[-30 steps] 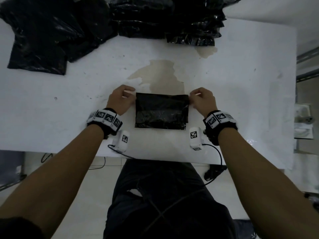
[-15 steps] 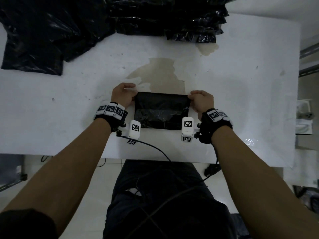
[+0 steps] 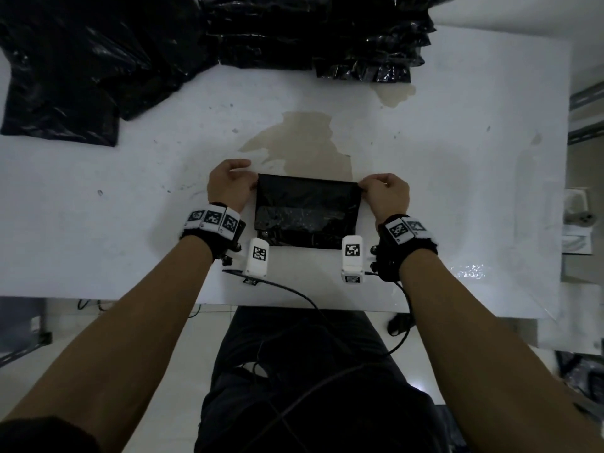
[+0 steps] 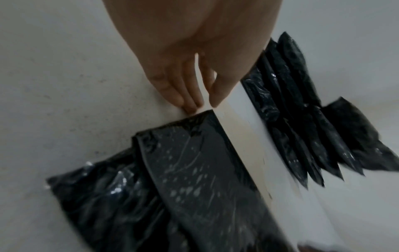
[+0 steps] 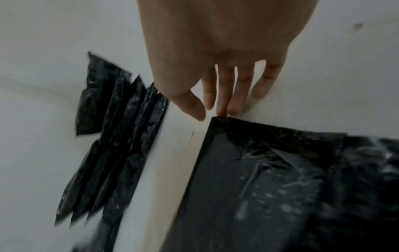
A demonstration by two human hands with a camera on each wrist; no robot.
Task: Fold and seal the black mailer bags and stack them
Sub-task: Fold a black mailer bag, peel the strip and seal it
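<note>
Head view puts the black mailer bag (image 3: 307, 214) flat on the white tabletop (image 3: 457, 191), in the middle of the near half, just in front of the person. A second ago its flap was only partly turned and the bag looked taller; half a second ago the flap had come down toward the person, and now it lies flat over the body with a straight crease along the far edge. The fold therefore looks done. Whether the adhesive has taken cannot be told from these pictures.

At the far-left corner, the left hand (image 3: 228, 184) rests with its fingertips (image 4: 190, 105) at the very tip of the fold, thumb just beside them; in the left wrist view the fingers lie fairly straight, touching rather than pinching, so this grip reads as released. The right hand (image 3: 387, 192) mirrors it at the far-right corner: its fingers (image 5: 224, 102) are extended and touch the corner, and nothing is clasped. Both hands have come closer to the crease ends than a second ago.

I judge the next step to be pressing along the flap to seal it, then moving the bag away.

Farther off, a stack of finished bags (image 3: 327, 31) stands at the back edge, with loose unfolded bags (image 3: 72, 70) at the back left. A brown stain (image 3: 304, 142) marks the tabletop just beyond the crease.
</note>
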